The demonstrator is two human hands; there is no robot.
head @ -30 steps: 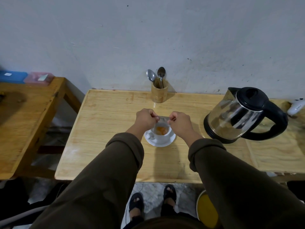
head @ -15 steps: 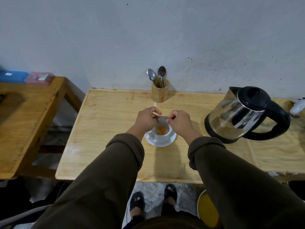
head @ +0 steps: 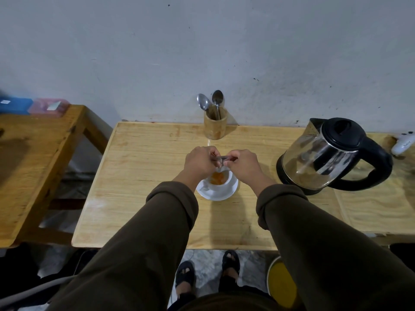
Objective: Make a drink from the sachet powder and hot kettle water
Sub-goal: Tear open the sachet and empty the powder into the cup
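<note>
Against a scuffed grey wall point(head: 247, 52) stands our pale wooden table point(head: 139, 176). At frame centre our left hand point(head: 199, 163) and right hand point(head: 243, 164) both pinch a small grey sachet point(head: 221, 158), stretched between them just above the white cup point(head: 221, 179) on its white saucer point(head: 215, 194) — orange powder point(head: 217, 178) already lies inside. We should keep the opening over the cup and tap gently. At right waits the steel kettle with black lid point(head: 323, 153) — well apart.
</note>
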